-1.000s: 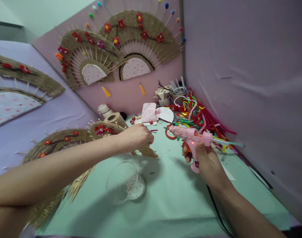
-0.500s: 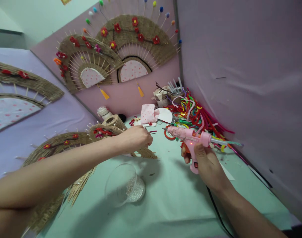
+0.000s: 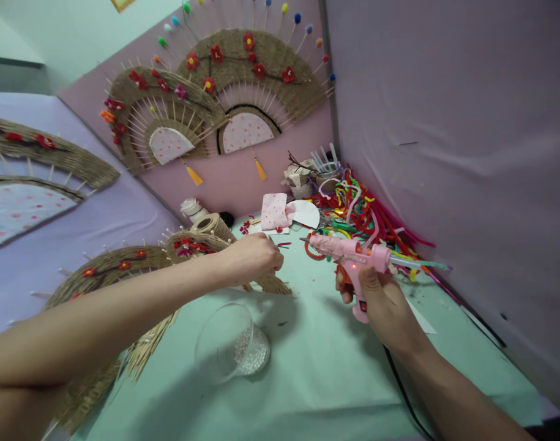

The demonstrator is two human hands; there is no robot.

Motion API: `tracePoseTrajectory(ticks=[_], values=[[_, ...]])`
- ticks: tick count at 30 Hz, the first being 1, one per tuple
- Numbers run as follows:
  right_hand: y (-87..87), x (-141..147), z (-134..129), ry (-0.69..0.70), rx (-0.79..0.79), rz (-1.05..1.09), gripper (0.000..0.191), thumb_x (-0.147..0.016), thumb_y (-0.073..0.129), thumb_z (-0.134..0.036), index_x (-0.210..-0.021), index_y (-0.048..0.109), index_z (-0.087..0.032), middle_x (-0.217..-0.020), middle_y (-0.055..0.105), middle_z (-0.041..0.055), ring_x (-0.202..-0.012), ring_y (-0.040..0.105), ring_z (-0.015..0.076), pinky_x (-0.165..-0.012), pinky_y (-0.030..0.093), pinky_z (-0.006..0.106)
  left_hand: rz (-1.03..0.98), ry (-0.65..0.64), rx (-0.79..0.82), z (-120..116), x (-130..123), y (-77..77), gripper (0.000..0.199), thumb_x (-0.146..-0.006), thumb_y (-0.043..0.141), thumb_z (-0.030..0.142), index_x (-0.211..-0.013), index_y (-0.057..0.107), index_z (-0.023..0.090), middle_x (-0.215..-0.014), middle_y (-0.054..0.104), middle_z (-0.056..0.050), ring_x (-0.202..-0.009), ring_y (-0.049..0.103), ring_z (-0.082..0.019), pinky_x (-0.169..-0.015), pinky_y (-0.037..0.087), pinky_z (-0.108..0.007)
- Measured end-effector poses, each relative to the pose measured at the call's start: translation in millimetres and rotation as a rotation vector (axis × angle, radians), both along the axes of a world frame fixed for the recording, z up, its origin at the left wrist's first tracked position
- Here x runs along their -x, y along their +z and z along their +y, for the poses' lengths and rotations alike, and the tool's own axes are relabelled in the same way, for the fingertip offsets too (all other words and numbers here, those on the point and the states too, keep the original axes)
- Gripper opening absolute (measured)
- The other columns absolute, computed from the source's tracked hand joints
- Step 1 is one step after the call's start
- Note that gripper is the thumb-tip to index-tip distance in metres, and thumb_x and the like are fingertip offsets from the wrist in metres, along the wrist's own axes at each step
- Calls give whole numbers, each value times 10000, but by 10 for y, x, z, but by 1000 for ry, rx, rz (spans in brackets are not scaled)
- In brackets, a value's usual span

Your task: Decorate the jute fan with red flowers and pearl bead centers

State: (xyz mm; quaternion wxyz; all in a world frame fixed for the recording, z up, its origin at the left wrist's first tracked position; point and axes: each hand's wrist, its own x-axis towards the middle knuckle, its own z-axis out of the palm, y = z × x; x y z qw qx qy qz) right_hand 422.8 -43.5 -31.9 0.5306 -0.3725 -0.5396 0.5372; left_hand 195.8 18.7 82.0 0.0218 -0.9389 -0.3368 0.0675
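My right hand (image 3: 383, 303) is wrapped round the handle of a pink hot glue gun (image 3: 348, 251), its nozzle pointing left and a clear glue stick out of its back. My left hand (image 3: 256, 254) is closed with fingers curled down, in front of a twine-wrapped fan (image 3: 194, 242) bearing red flowers and pearl-tipped sticks. Whatever those fingers hold, if anything, is hidden. Below my left hand, a clear plastic cup (image 3: 227, 343) with small white pearl beads (image 3: 252, 352) inside stands tilted in view on the green tabletop (image 3: 325, 367).
Behind lie a twine spool (image 3: 213, 225), a spotted cloth piece (image 3: 274, 211) and a white half-round card (image 3: 306, 213). Colourful pipe cleaners (image 3: 376, 214) heap at the right by a jar of glue sticks (image 3: 328, 168). Finished fans (image 3: 256, 67) hang on the pink panel. A black cord (image 3: 401, 392) trails frontward.
Both hands and the glue gun stay almost in place. The view has shifted very slightly.
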Motion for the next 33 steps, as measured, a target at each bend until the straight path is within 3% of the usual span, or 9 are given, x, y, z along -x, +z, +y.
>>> tracePoseTrajectory(ticks=[4,18,33], values=[[5,-3,4,2,-12,-13,640,-869,327,-749,-769,573,-167,-699,553,58,-588,512,144,-436,375,223,182,-58,4,8,1,19,147,-758,605,93,-638,644,169,-627,662,-39,-564,519,-146,-577,294,-288],[-14,-14,0,15,-17,-7,624,-882,326,-734,-784,575,-170,-695,549,45,-595,499,133,-453,371,212,176,-49,9,-84,-30,127,90,-845,595,201,-843,684,189,-750,688,-31,-710,603,-154,-683,383,-267],[-20,-28,-7,26,-21,-19,624,-890,310,-728,-794,576,-173,-694,549,43,-598,497,130,-457,372,211,222,-44,-44,-59,-18,60,195,-817,538,115,-665,649,167,-701,673,-22,-658,559,-141,-658,350,-283]])
